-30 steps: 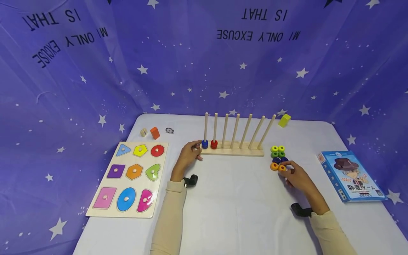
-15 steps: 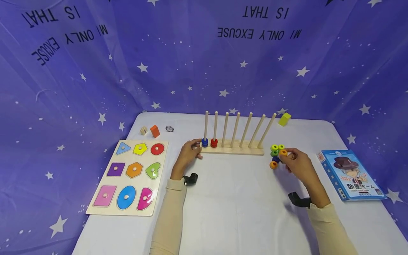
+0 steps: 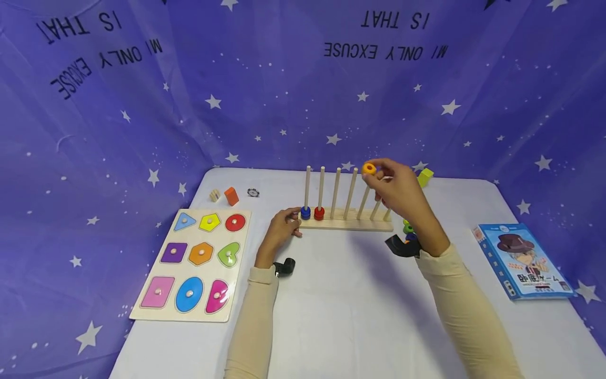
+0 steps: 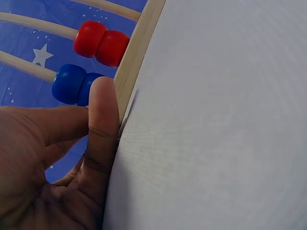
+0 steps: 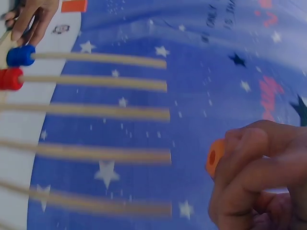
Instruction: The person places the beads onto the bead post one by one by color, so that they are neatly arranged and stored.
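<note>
A wooden peg rack [image 3: 347,226] with a row of upright pegs stands on the white table. Blue beads [image 3: 305,213] sit at the bottom of its leftmost peg and red beads [image 3: 319,213] on the peg beside it. My left hand [image 3: 281,231] grips the left end of the base, thumb in front by the blue beads in the left wrist view. With thumb and fingertips my right hand [image 3: 397,189] pinches an orange bead [image 3: 369,169] at peg-top height. In the right wrist view, the orange bead [image 5: 215,158] is apart from the peg tips, its hole showing.
Green beads [image 3: 408,227] and others lie right of the rack, partly hidden by the right wrist. A shape puzzle board [image 3: 189,273] lies left, a blue boxed game [image 3: 523,263] right. Small blocks, one orange [image 3: 231,196], one yellow-green [image 3: 425,177], stand farther back.
My right hand has lifted one orange bead from the group on the table and carried it left and up to the peg tops. The left hand stays at the rack's end.
</note>
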`<action>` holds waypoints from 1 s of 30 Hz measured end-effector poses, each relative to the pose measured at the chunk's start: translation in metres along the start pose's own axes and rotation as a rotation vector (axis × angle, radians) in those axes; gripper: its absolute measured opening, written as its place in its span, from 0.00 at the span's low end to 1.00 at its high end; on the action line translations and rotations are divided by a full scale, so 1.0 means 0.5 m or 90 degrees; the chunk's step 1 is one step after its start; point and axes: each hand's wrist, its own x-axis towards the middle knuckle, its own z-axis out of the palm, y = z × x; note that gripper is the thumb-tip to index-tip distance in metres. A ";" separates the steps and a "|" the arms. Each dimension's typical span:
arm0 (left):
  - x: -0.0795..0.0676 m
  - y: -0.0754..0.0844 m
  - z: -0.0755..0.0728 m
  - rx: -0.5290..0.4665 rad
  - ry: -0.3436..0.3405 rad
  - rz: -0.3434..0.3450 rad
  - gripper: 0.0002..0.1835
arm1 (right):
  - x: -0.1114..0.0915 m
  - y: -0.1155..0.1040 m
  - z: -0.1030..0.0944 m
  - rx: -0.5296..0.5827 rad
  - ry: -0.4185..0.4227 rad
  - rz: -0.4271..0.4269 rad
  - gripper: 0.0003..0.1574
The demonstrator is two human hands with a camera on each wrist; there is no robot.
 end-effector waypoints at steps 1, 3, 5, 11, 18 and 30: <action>0.000 -0.001 0.000 -0.001 0.001 0.000 0.23 | 0.013 -0.011 0.011 -0.004 -0.009 -0.008 0.28; 0.001 -0.001 -0.001 0.006 0.004 0.004 0.23 | 0.037 -0.025 0.033 -0.018 -0.024 -0.019 0.27; 0.002 -0.002 -0.001 0.015 0.007 0.007 0.23 | 0.056 -0.034 0.051 -0.022 -0.037 -0.022 0.26; 0.003 -0.002 -0.001 0.010 -0.004 0.006 0.24 | 0.083 -0.038 0.083 -0.025 -0.048 0.013 0.26; 0.003 0.004 -0.006 0.001 -0.007 0.002 0.23 | 0.084 -0.048 0.091 -0.045 -0.038 0.011 0.28; 0.003 -0.003 -0.006 0.022 -0.011 0.009 0.23 | 0.046 -0.038 0.060 -0.051 -0.011 0.007 0.38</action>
